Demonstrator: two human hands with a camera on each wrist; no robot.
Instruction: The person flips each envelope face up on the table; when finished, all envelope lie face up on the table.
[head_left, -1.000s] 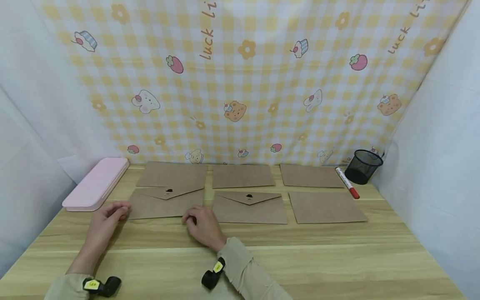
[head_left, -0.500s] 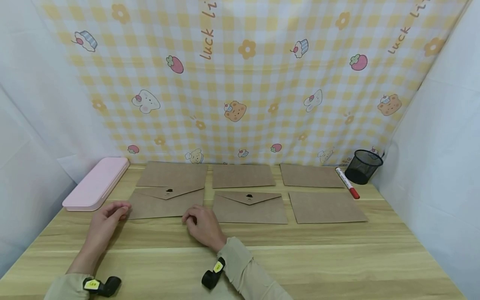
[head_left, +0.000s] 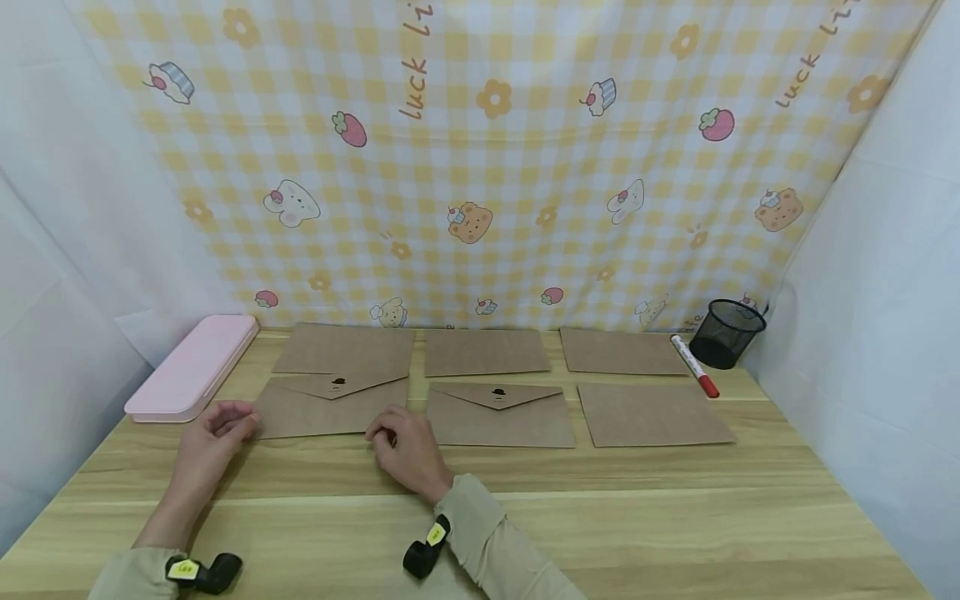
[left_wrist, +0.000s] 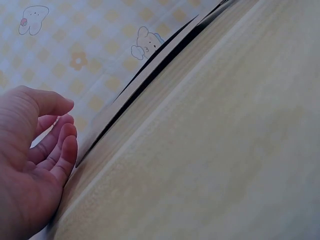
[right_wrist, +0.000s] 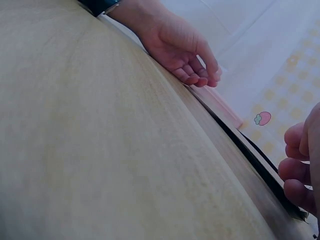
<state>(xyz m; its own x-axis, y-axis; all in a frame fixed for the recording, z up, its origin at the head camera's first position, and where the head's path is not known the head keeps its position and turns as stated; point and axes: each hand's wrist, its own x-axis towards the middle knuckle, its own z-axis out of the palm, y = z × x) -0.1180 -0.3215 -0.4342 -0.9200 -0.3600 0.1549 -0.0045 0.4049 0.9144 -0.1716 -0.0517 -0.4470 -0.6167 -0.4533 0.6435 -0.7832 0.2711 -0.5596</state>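
Observation:
A brown paper envelope (head_left: 322,414), its pointed flap facing up with a small black hat mark, lies at the front left of the table. My left hand (head_left: 213,442) rests beside its left edge, fingers loosely curled; in the left wrist view a gap shows between the thumb (left_wrist: 55,102) and the fingers. Near the envelope's right front corner is my right hand (head_left: 408,450), also loosely curled, with nothing seen in it. Just right of that hand lies a second flap-up envelope (head_left: 498,429) with the same mark. In the right wrist view only my right fingertips (right_wrist: 297,172) show.
Other plain brown envelopes lie behind, at back left (head_left: 345,348), back middle (head_left: 486,352) and back right (head_left: 622,352), plus one at front right (head_left: 652,415). A pink case (head_left: 193,367) sits far left. A red-capped marker (head_left: 695,365) and black mesh cup (head_left: 723,337) are at right.
My left fingertips have shifted very slightly, and my right hand has risen a touch beside the envelope corner. The envelopes, case, marker and cup have stayed where they were.

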